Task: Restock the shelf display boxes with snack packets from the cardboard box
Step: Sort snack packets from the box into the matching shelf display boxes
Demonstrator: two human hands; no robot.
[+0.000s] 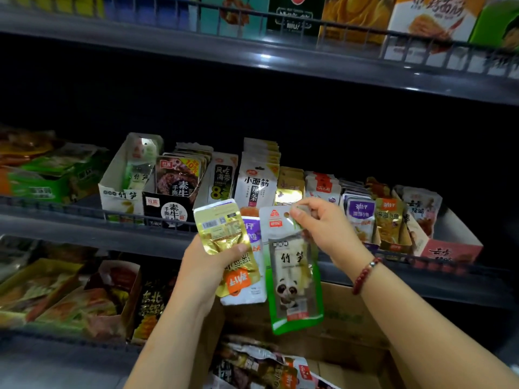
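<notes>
Head view: we see the left hand (209,265) clamped on a fan of gold and purple packets (224,234), while the right hand (323,228) pinches the top edge of a green bamboo-shoot packet (293,273). Both hang above the cardboard box (348,318), just before the middle shelf rail (84,213). Dark open space lies above the display boxes (120,186).

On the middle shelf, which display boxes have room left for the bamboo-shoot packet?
The white bamboo-shoot display box at the row's left holds few packets, leaving room behind its front wall. The pink box at the right shows bare floor. Between them, boxes are packed tight. The right hand pinches the panda packet.
</notes>
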